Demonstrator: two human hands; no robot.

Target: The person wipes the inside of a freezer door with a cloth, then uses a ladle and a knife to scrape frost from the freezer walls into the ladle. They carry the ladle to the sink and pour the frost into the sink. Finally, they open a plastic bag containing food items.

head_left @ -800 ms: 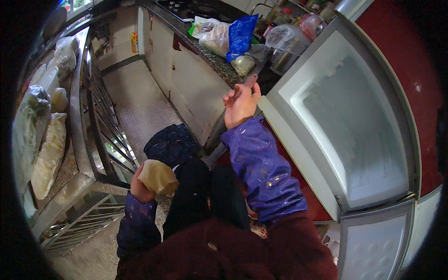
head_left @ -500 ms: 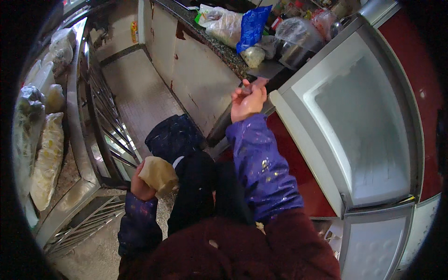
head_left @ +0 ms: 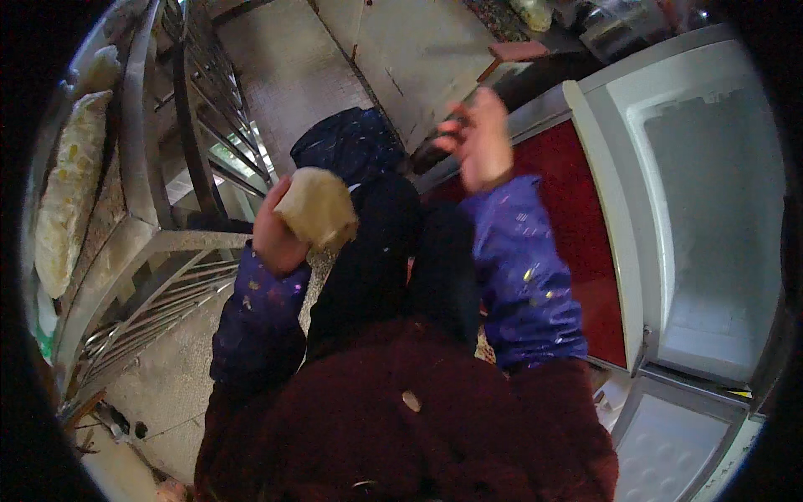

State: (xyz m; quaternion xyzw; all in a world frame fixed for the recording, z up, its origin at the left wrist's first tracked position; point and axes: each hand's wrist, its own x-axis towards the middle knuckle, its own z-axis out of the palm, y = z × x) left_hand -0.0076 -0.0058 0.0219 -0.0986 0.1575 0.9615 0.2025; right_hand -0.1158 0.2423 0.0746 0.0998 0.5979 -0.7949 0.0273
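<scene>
The left grip [head_left: 280, 234] is closed around a tan cloth [head_left: 316, 203], or what looks like one, fingers behind it and the free face turned toward the knees. The cloth sits left of the middle, overlapping the edge of the dark trousers [head_left: 364, 268] in view. Held well, it probably wants a loose cupping grasp that keeps the folds bunched and no corner trailing; a hard squeeze would likely crumple the flat face.

The right grip [head_left: 483, 144] looks released: fingers loosely bent, blurred, nothing seen in them. Reaching beside the hard edges there, it would do best slow and with the wrist clear.

The cloth is matte and soft-looking, rounded above, lumpier beneath. Purple sleeves [head_left: 527, 259] are slick, with shiny flecks. Right of them stand a glossy red panel [head_left: 577, 251] and a fridge [head_left: 711, 234] with a smooth, pale, recessed face. Beyond lies a speckled bench [head_left: 493, 18]; to the left, a railing [head_left: 149, 197] of metal bars and a clear, wrinkled bag [head_left: 71, 192] with pale yellow contents.
</scene>
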